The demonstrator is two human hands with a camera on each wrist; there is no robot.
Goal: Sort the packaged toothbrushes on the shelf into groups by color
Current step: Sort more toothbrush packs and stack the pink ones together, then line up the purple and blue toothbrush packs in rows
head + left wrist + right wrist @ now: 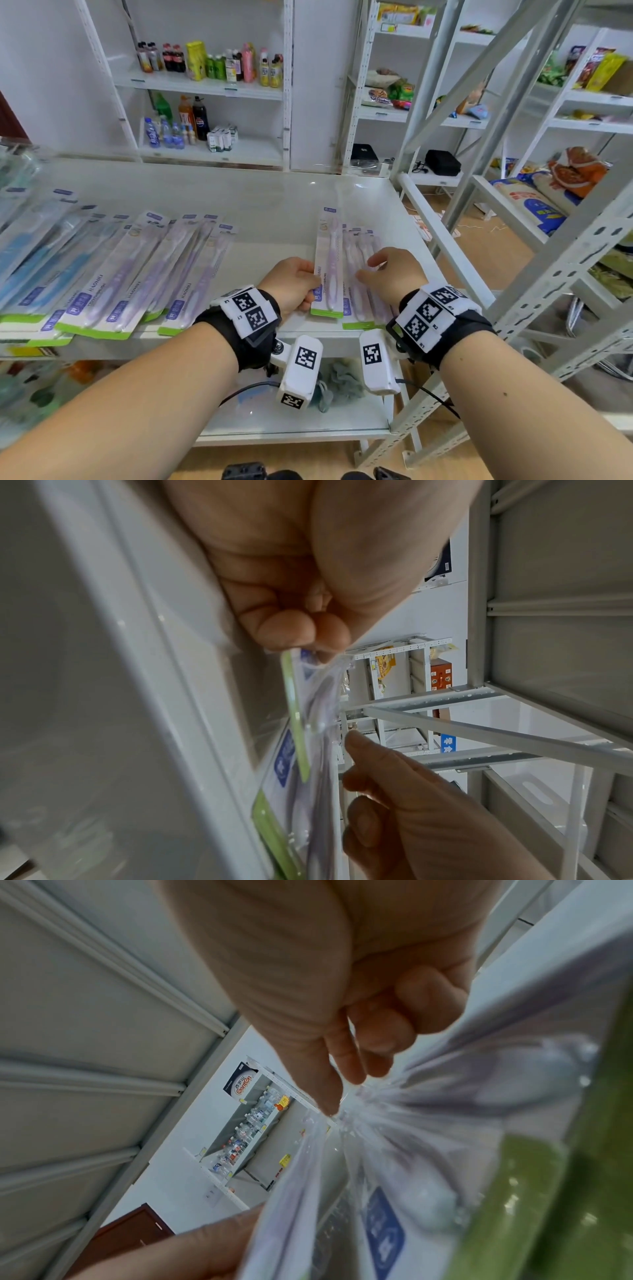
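Left hand (pixel 294 281) pinches purple toothbrush pack (pixel 328 263) by lower left edge, fingers curled round card. Right hand (pixel 390 274) rests on purple stack (pixel 363 274) just beside it, fingers gently bent, pressing. Both at right end of shelf (pixel 274 205). Pack likely light, flat, stiff card with slick plastic blister (slides easily); grip card edge. Shelf left: purple row (pixel 154 267), then blue packs (pixel 30 246).

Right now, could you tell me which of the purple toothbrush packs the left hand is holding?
The left hand grips the leftmost purple toothbrush pack of the right-hand pile, at its lower edge; the right hand rests on the others there.
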